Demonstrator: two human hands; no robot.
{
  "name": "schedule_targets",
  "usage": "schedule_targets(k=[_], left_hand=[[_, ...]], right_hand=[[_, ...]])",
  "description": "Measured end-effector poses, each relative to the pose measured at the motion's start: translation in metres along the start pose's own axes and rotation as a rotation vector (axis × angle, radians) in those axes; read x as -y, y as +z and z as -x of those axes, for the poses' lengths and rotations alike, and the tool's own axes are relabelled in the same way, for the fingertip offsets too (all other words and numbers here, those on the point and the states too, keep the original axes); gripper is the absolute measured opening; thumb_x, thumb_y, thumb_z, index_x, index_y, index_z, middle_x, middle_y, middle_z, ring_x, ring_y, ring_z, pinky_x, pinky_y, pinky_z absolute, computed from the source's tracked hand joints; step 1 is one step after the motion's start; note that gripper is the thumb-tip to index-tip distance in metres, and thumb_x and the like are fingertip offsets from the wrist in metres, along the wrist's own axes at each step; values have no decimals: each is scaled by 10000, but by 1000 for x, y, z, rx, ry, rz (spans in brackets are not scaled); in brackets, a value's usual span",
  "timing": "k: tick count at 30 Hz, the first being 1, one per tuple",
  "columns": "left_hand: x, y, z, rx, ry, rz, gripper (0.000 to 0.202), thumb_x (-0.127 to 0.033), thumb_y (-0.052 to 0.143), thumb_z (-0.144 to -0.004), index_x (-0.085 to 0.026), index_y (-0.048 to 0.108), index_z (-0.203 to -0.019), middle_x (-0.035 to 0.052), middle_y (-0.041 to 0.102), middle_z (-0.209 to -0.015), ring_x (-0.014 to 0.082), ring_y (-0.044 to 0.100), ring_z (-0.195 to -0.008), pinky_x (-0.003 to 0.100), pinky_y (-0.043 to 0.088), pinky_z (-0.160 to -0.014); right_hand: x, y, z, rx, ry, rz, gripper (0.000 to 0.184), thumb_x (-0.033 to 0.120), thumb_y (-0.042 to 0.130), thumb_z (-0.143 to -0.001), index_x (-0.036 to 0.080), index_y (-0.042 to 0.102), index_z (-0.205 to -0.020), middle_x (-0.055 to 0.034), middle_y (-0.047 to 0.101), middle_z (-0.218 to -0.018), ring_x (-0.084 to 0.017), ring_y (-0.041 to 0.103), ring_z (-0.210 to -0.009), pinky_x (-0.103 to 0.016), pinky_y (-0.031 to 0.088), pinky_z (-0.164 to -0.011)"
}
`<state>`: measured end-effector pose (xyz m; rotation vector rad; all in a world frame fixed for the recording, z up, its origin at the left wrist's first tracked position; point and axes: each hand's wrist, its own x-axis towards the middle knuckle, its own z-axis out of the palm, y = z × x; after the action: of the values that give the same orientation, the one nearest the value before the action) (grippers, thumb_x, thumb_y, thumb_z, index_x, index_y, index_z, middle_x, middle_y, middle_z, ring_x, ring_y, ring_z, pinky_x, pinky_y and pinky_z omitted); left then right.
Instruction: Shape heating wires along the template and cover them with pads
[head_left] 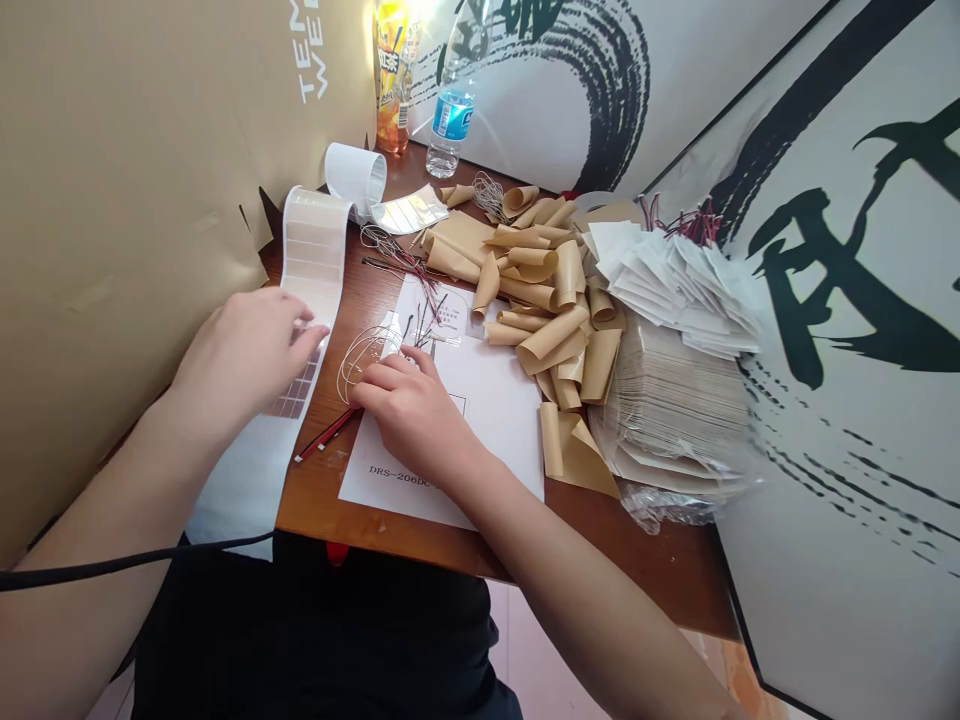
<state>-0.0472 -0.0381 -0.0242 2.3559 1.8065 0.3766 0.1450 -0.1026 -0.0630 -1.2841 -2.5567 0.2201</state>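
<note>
My left hand (244,345) is over a long strip of labels (313,235) at the left of the table. Its thumb and fingers close in at the strip; the exact grip is partly hidden. My right hand (412,410) has its fingers curled round a wire harness over a printed white sheet (499,440). A thin pale wire loop (364,355) shows beside its fingers. Red and black leads (330,435) with small white connectors stick out below it. More red and black wires (401,262) lie beyond the sheet's far edge.
Several curled brown paper pieces (555,340) lie right of the sheet. Beside them, a plastic-wrapped stack (675,390) bears white slips (675,280). A label roll (356,175), a tea bottle (392,80) and a water bottle (450,115) stand at the back. Cardboard (150,150) walls the left.
</note>
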Motion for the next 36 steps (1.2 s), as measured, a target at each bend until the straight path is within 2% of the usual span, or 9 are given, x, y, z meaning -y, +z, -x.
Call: schedule_targets(k=[4,7,11,15,19,22,25,32,36], left_hand=[[-34,-6,-35,40,35,21,358,-387,456,-918,-224,773,-952,53,770,-896,245,680,-862,371,510,-794],[-49,9,-56,8,81,48,334,-347,470,-924,-198,765,-876,71,756,-868,232,666,-839,366,500,-817],[-44,36,-73,-116,84,207,389,-324,409,-959,-171,767,-968,96,772,-1015,245,675,-973,370,496,-921],[-36,33,-79,-71,-30,234,412,-280,393,-972,-153,762,-1104,87,781,-1071,237,691,-1016,373,492,-1002],[-28,11,-75,79,4,-10,443,-211,385,-946,-185,725,-1229,114,687,-1323,299,607,-1269,448,460,-1095],[-8,0,-62,196,-104,-104,503,-188,410,-895,-210,695,-1309,154,666,-1319,365,613,-1252,524,518,-1000],[19,0,-39,293,-48,-83,553,-264,449,-887,-255,608,-1417,135,636,-1408,346,629,-1236,509,529,-1003],[38,16,-2,251,48,-57,638,-427,355,-915,-168,532,-1471,134,407,-1647,332,333,-1544,506,313,-1241],[34,19,-13,264,69,-72,611,-411,375,-902,-189,564,-1439,131,523,-1554,351,465,-1443,506,389,-1189]], right_hand=[[0,5,0,-137,50,20,302,70,487,-1008,247,714,-918,-33,700,-1054,-209,521,-1041,-386,304,-954],[0,6,-1,-132,157,48,296,111,476,-1020,240,729,-938,-49,651,-965,-196,504,-864,-336,322,-772],[0,3,-2,-68,161,7,314,36,454,-970,204,719,-978,-49,644,-982,-172,508,-797,-303,332,-731],[2,2,-1,-87,160,-21,265,66,477,-946,193,709,-947,-61,674,-1024,-196,536,-862,-328,323,-770],[4,2,0,-100,154,-50,245,153,479,-1000,194,709,-927,-69,698,-1023,-210,553,-908,-354,316,-805],[4,2,1,-97,159,-69,231,214,496,-1024,201,712,-940,-70,703,-1025,-219,556,-939,-362,313,-825],[4,1,2,-91,170,-71,210,247,522,-1027,199,714,-956,-70,702,-1043,-233,548,-976,-366,313,-823],[3,0,3,-101,171,-74,128,280,616,-990,204,715,-963,-81,697,-1109,-247,535,-1029,-373,303,-813],[4,0,4,-160,154,-77,213,288,571,-1018,190,704,-884,-73,700,-1071,-229,536,-1002,-366,319,-834]])
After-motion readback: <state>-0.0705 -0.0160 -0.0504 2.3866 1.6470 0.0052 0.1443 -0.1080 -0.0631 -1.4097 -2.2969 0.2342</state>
